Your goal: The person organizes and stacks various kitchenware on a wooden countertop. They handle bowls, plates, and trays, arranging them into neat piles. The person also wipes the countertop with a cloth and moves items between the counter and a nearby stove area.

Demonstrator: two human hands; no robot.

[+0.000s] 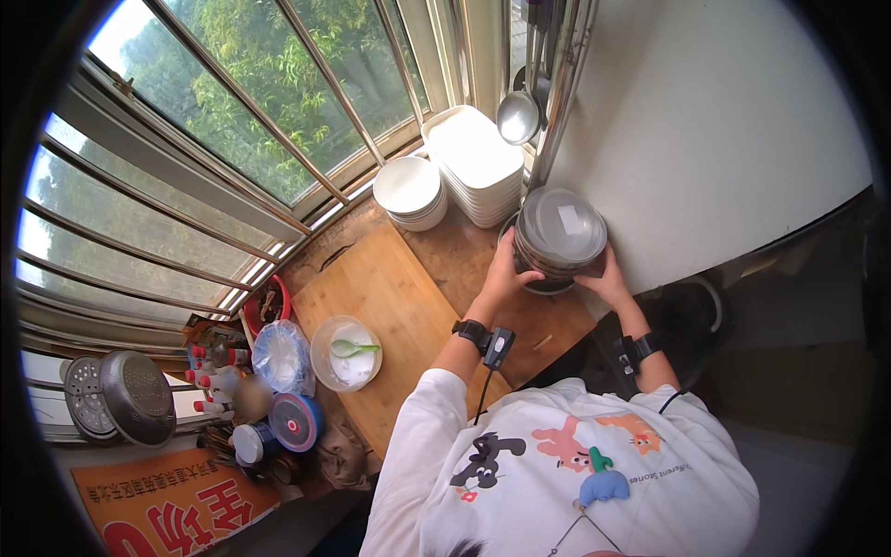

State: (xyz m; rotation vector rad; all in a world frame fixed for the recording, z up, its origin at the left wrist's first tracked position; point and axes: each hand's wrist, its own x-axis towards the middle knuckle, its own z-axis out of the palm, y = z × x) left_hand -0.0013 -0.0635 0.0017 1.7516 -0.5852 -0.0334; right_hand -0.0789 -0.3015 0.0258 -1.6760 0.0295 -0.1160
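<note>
Both my hands grip a stack of round containers or dishes (534,254) topped by translucent plastic lids (565,226), at the right end of the worktop beside a white panel. My left hand (505,271) clasps its left side, with the thumb across the near edge. On the opposite side, my right hand (608,282) has its thumb on the near edge too. A rim of a larger round vessel (553,287) shows beneath the stack; whether the stack sits inside it I cannot tell. A small white rectangle lies on the uppermost lid.
Behind the stack stand white rectangular trays (477,157) and white round bowls (409,186). A wooden cutting board (397,285) carries a plastic tub (321,365) with white powder and a green spoon (355,348). Bottles (221,381) crowd the left. Ladles (518,117) hang above the trays.
</note>
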